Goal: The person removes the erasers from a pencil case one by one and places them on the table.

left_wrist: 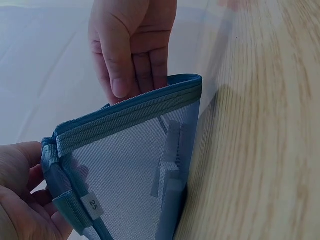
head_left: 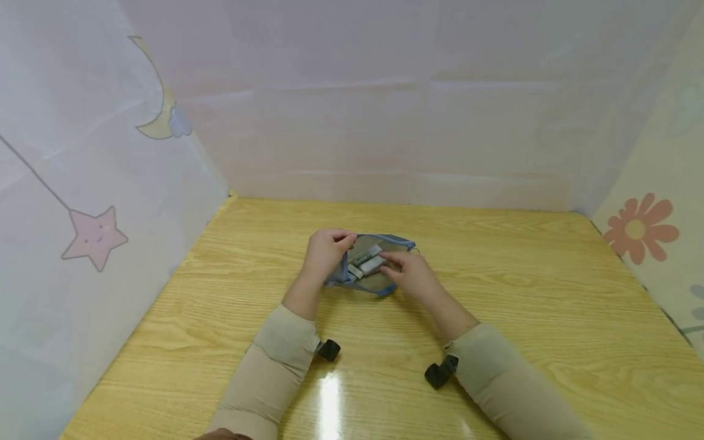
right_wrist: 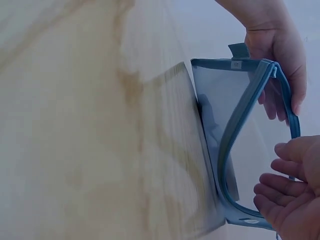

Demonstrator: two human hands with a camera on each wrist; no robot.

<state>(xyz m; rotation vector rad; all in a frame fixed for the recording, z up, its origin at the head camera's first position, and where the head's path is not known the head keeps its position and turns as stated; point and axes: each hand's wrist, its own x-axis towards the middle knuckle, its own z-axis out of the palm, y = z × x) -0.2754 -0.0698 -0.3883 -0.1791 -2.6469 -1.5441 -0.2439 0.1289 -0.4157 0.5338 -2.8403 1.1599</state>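
A blue-edged mesh pouch [head_left: 381, 289] lies unzipped on the table, its mouth spread wide. My left hand [head_left: 324, 256] pinches its left edge; the left wrist view shows that hand [left_wrist: 25, 192] at the pouch's [left_wrist: 120, 170] end, beside a tag reading 25. Inside are several small items, among them a white one [head_left: 373, 264] and a greenish-grey one [head_left: 365, 255]. My right hand [head_left: 415, 276] is at the right side of the mouth, its fingertips over the contents. In the right wrist view, its fingers [right_wrist: 282, 187] are loosely bent at the opening, with nothing visible in them.
The wood-grain table [head_left: 220, 305] surrounds the pouch. Pale fabric walls [head_left: 385, 140] with printed star, moon and flowers stand behind and at both sides. A small black camera [head_left: 329, 350] sits by the left wrist, another [head_left: 438, 374] by the right.
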